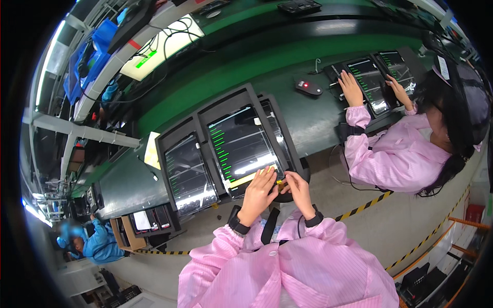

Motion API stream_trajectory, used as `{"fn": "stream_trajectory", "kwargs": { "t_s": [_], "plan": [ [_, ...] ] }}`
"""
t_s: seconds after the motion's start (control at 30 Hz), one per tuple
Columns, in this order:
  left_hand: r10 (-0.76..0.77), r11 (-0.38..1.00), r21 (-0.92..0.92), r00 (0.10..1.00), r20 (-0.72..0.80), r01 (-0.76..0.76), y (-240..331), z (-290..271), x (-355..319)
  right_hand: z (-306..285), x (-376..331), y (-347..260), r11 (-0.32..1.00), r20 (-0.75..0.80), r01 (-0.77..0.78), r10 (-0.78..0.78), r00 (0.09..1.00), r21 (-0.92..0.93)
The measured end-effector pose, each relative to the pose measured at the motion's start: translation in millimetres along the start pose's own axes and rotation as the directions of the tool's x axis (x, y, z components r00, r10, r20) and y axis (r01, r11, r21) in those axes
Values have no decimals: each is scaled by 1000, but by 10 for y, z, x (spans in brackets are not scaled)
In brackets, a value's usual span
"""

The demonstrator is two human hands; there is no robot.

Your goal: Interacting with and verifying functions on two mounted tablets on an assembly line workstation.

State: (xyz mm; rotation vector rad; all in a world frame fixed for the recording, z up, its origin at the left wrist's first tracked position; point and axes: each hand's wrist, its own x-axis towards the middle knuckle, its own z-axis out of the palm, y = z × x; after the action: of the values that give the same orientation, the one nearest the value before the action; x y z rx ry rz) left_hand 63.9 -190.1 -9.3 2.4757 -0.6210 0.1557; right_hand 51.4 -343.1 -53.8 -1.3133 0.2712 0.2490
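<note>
A flat glass screen panel (240, 143) with a column of green bars lies tilted in a black foam tray (201, 114). My left hand (260, 191) rests with its fingers laid out on the panel's near edge, over a yellow strip (241, 179). My right hand (298, 191) is at the panel's near right corner, its thumb and fingers drawn together beside a small yellow piece (280, 182). What they hold, if anything, is too small to tell. To the left, a second darker panel (187, 172) under clear film sits in the same tray. Another panel (275, 128) shows partly behind on the right.
On the green bench (308, 123) lies a dark mouse-shaped device (308, 87) with a red light. At right, a co-worker in pink (395, 154) has both hands over two more panels. Left are a lit monitor (163, 47), cables, a cardboard box (127, 233) and a person in blue (102, 244).
</note>
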Motion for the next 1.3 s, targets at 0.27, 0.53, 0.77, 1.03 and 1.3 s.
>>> {"fn": "stream_trajectory", "kwargs": {
  "t_s": [0.27, 0.53, 0.77, 1.03, 1.3],
  "plan": [
    [-67, 998, 5, 997, -45, 67, -28, -95, 30, 2, -43, 41, 991, 64, -3, 11, 998, -135],
    [-169, 961, 203, 980, -101, 187, -221, -506, 196, 122, -94, 142, 997, 84, 52, -47, 995, -59],
    [-214, 961, 114, 937, -275, 253, -797, -1798, -773, 17, -663, 372, 995, -3, -37, 37, 999, -96],
    [-246, 955, 144, 964, -97, 258, -1515, -2088, -1753, 843, -903, 722, 959, 78, -141, 165, 983, -245],
    [-114, 983, 114, 970, -214, 141, -1829, -2198, -1851, 1610, -1041, 703, 978, -56, -82, 72, 996, -192]
  ]
}}
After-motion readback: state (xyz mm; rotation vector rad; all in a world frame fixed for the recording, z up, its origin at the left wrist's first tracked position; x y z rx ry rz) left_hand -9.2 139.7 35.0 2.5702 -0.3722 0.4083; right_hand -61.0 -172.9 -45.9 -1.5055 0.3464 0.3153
